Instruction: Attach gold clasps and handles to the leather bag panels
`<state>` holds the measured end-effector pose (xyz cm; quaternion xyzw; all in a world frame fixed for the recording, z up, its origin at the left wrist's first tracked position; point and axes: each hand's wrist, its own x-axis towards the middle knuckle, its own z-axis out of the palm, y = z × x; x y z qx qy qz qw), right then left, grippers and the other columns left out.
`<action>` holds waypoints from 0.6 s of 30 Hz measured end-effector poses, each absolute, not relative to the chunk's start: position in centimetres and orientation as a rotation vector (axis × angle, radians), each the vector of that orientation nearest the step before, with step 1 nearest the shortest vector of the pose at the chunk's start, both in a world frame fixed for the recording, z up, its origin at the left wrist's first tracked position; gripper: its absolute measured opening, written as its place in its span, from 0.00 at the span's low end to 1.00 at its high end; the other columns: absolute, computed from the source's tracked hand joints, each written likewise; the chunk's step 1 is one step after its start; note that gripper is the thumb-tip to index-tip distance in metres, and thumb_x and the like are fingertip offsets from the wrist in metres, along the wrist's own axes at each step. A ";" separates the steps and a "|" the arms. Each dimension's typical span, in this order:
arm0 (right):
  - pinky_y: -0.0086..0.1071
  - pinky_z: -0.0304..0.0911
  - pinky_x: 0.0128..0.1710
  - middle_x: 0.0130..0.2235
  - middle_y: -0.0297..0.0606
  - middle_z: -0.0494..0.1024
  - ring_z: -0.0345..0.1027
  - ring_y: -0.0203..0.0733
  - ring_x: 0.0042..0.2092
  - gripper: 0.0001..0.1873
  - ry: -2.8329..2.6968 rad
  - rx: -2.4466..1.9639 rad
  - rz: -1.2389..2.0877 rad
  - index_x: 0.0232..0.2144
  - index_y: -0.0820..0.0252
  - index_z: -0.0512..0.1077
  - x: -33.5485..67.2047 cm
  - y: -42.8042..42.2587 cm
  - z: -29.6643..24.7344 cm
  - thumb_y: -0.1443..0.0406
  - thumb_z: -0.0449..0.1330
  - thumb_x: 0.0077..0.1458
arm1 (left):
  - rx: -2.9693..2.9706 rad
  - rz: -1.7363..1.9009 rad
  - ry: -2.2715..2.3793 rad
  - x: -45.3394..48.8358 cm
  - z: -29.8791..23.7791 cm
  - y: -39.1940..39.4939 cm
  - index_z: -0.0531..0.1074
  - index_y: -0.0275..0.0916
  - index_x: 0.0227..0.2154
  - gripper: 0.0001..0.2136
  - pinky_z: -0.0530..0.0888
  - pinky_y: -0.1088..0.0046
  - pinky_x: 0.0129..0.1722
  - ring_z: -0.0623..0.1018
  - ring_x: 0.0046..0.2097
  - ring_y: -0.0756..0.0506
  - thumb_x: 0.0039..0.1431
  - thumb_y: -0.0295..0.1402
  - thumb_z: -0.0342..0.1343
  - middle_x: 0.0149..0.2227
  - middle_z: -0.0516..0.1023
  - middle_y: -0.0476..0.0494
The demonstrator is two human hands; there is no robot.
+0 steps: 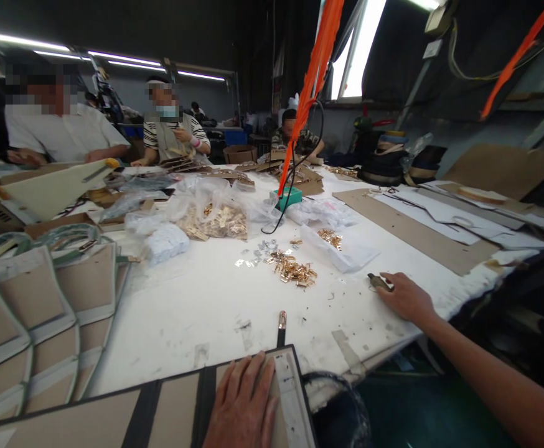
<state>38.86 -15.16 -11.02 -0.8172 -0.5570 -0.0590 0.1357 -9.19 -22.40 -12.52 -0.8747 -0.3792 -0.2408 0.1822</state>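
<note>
My left hand (244,404) lies flat, fingers stretched out, on a beige panel with black edging and black strips (173,407) at the near edge of the table. From the panel's far edge sticks out a short black strap, its end capped by a gold metal clip (282,320). Further right, my right hand (405,297) is closed around a small olive-green tool (380,282) low over the tabletop; its exact kind I cannot make out. Loose gold metal clips (295,272) lie in a heap between and beyond my hands, beside small silver plates (266,250).
Green-edged beige panels (88,280) fan out at left. Plastic bags of gold parts (220,221) and a green box (289,198) stand mid-table. An orange wrapped cord (307,93) hangs down to the box. Cardboard (407,230) lies right. Co-workers (173,127) sit across.
</note>
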 end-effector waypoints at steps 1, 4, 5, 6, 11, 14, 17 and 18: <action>0.45 0.70 0.50 0.55 0.46 0.79 0.73 0.57 0.54 0.26 -1.646 -2.261 -0.249 0.55 0.56 0.77 37.8 -15.1 -11.4 0.53 0.55 0.60 | -2.465 -0.686 -1.061 -9.2 -12.5 -22.3 0.73 0.41 0.59 0.20 0.70 0.63 0.57 0.72 0.59 0.41 0.66 0.30 0.53 0.59 0.77 0.45; 0.46 0.63 0.64 0.61 0.47 0.75 0.67 0.54 0.62 0.27 -1.856 -1.941 -0.236 0.60 0.60 0.73 32.8 -14.8 -13.0 0.54 0.51 0.66 | -2.460 -0.688 -1.043 -9.2 -12.7 -22.0 0.74 0.41 0.58 0.19 0.69 0.63 0.57 0.72 0.58 0.41 0.66 0.30 0.52 0.58 0.77 0.44; 0.47 0.60 0.66 0.64 0.48 0.73 0.66 0.53 0.64 0.28 -1.936 -1.889 -0.160 0.61 0.61 0.72 31.1 -14.4 -13.6 0.53 0.51 0.67 | -2.459 -0.682 -1.041 -9.3 -12.8 -21.9 0.74 0.41 0.58 0.19 0.69 0.63 0.57 0.72 0.58 0.41 0.66 0.31 0.52 0.58 0.77 0.45; 0.47 0.58 0.68 0.66 0.48 0.70 0.64 0.53 0.66 0.29 -1.988 -1.876 -0.089 0.63 0.62 0.70 29.7 -14.0 -14.2 0.52 0.52 0.67 | -2.458 -0.676 -1.038 -9.3 -12.9 -21.8 0.74 0.42 0.58 0.19 0.69 0.63 0.57 0.72 0.58 0.41 0.66 0.31 0.52 0.58 0.77 0.45; 0.54 0.52 0.70 0.72 0.51 0.59 0.50 0.55 0.73 0.35 -1.888 -2.088 -0.034 0.69 0.64 0.61 28.6 -10.4 -14.8 0.49 0.49 0.69 | -2.456 -0.661 -1.014 -9.6 -13.5 -21.5 0.74 0.42 0.58 0.19 0.69 0.63 0.57 0.73 0.57 0.41 0.66 0.33 0.53 0.58 0.77 0.45; 0.54 0.52 0.69 0.72 0.49 0.60 0.50 0.54 0.73 0.35 -1.903 -2.132 -0.016 0.69 0.61 0.62 29.8 -8.7 -14.5 0.48 0.47 0.70 | -2.458 -0.640 -1.022 -9.8 -13.8 -21.6 0.74 0.43 0.58 0.19 0.69 0.63 0.57 0.73 0.57 0.41 0.65 0.33 0.54 0.59 0.77 0.45; 0.54 0.53 0.70 0.71 0.49 0.60 0.50 0.54 0.73 0.34 -1.985 -2.107 -0.007 0.68 0.62 0.64 30.0 -8.7 -15.1 0.48 0.46 0.71 | -2.450 -0.637 -1.046 -9.9 -14.0 -21.7 0.74 0.45 0.58 0.19 0.69 0.64 0.57 0.73 0.57 0.42 0.66 0.34 0.54 0.58 0.78 0.48; 0.53 0.52 0.70 0.71 0.49 0.60 0.50 0.54 0.73 0.34 -2.008 -2.087 -0.014 0.67 0.63 0.64 29.9 -9.1 -15.5 0.48 0.46 0.71 | -2.447 -0.642 -1.051 -9.9 -14.0 -21.8 0.74 0.46 0.58 0.18 0.70 0.65 0.56 0.73 0.56 0.42 0.66 0.35 0.54 0.58 0.78 0.48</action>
